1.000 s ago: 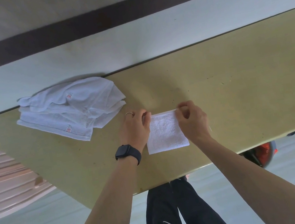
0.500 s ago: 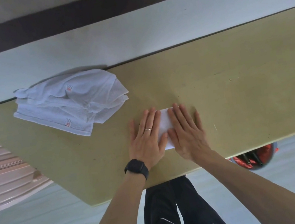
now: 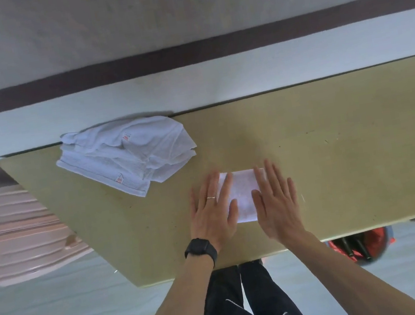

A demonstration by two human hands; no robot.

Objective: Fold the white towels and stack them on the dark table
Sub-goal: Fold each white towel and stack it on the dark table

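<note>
Near the front edge of the olive-yellow flat table top (image 3: 352, 160) lies the small folded white terry towel (image 3: 243, 195), a rectangle pressed flat; the left hand (image 3: 214, 211) rests on its left border and the right hand (image 3: 276, 200) on its right border, both with fingers straight and spread, palms down, gripping nothing; I judge this cloth to be light, soft and limp, not slippery on the matt surface; it may spring open if lifted by one corner, so better to pinch through all layers at one edge, or slide both hands under the two sides; apart from it, toward the far left corner, sits the loose pile of white cotton towels (image 3: 126, 157) with small red labels, not yet folded; a black wrist watch (image 3: 199, 249) is on the left arm; beside the table stands a stack of pale pink plastic chairs (image 3: 8, 237).
</note>
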